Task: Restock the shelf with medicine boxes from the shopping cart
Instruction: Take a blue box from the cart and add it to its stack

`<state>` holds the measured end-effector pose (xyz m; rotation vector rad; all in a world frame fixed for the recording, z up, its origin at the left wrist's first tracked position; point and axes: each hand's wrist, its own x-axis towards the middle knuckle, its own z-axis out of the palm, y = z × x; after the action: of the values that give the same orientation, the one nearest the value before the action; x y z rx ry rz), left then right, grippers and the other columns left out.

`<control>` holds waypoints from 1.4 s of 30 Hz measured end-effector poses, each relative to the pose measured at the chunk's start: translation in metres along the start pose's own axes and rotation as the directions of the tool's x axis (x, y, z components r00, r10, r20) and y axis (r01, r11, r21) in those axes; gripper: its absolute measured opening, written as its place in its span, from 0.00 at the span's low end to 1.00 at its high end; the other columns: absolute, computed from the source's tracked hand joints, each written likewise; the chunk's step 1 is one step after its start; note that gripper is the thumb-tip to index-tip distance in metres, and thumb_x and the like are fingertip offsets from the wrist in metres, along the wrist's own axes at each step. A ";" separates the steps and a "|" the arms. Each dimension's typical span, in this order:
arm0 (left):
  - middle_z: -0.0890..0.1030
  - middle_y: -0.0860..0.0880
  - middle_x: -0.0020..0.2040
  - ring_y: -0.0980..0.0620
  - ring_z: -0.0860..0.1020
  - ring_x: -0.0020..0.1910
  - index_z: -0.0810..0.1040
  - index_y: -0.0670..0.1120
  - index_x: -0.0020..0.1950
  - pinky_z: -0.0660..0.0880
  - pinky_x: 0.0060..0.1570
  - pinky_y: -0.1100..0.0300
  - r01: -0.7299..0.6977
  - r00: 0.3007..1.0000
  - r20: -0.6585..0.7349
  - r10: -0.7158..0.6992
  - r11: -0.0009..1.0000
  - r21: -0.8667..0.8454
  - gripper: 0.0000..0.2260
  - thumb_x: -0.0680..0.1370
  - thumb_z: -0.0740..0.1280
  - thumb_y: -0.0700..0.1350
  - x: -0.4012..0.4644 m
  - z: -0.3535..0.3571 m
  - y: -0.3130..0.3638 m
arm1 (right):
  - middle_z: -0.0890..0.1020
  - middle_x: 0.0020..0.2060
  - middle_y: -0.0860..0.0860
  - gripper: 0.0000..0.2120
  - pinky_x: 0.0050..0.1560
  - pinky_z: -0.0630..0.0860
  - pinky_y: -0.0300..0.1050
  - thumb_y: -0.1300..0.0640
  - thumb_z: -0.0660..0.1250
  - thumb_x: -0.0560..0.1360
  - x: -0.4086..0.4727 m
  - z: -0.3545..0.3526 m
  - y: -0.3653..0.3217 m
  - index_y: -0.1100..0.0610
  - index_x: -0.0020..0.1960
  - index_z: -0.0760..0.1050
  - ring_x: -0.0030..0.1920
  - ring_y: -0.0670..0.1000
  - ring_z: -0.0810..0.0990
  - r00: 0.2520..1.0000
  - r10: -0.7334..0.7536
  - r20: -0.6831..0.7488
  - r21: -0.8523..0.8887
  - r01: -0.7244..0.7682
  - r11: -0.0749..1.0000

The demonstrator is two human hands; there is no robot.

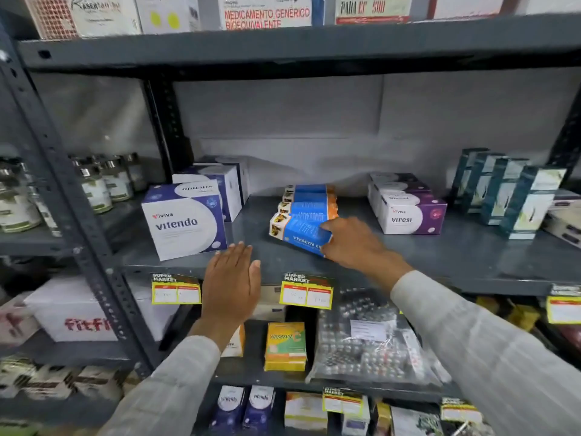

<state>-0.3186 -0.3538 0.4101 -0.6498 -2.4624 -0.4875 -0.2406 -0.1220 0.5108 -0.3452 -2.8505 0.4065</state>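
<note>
On the middle grey shelf [440,262] lies a row of blue and orange Vivalyn boxes running front to back. My right hand [355,243] grips the right end of the frontmost Vivalyn box [298,231], which rests tilted on the shelf. My left hand [231,284] hovers flat at the shelf's front edge, fingers together, holding nothing. A white and blue Vitendo box [185,220] stands left of it, with more like it behind. White and purple Viresi boxes [408,209] sit to the right. The shopping cart is out of view.
Tall teal and white boxes [515,196] stand at the far right. Jars [100,184] fill the neighbouring shelf on the left. Yellow price tags [306,292] hang on the shelf edge. Below are a yellow box [285,346] and a bag of blister packs [367,338].
</note>
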 end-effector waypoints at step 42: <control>0.64 0.49 0.81 0.48 0.60 0.81 0.59 0.49 0.81 0.62 0.77 0.49 -0.281 0.186 0.906 0.380 0.904 -0.321 0.31 0.82 0.50 0.64 -0.356 0.288 0.350 | 0.73 0.74 0.56 0.32 0.67 0.74 0.48 0.62 0.69 0.76 -0.444 0.273 0.445 0.52 0.78 0.65 0.70 0.58 0.76 0.477 0.552 0.684 -0.037 -0.733 0.679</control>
<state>0.0142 -0.0567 0.0458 -1.9944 -3.2044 0.1056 0.1928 0.1100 0.0329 -1.5550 -3.0937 1.2752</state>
